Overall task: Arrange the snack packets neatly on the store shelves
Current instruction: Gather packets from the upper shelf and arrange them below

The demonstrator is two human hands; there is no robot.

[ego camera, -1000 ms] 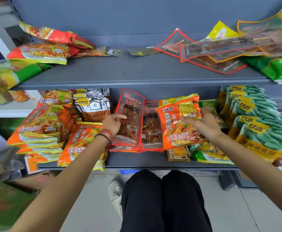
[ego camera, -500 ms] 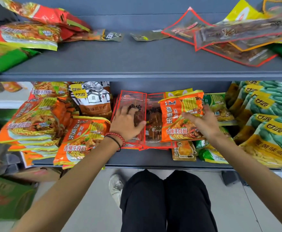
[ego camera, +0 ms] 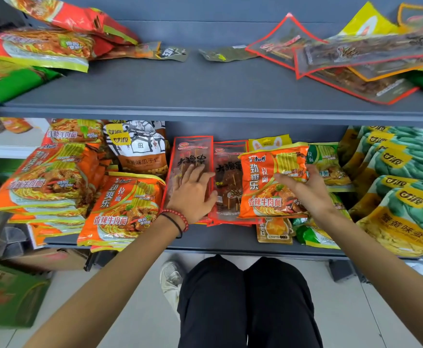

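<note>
Lower shelf — part-faced | left hand flat on skewer packet | right hand grips noodle packet | upper shelf — untidy, pending

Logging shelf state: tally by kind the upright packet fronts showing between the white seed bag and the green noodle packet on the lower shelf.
Red-edged clear skewer packets: 2
Orange beef noodle packet: 1
Yellow packet: 1
Total: 4

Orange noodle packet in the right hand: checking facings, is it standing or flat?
Standing, printed front facing out: the orange noodle packet is upright, the right hand gripping its right side.
</note>
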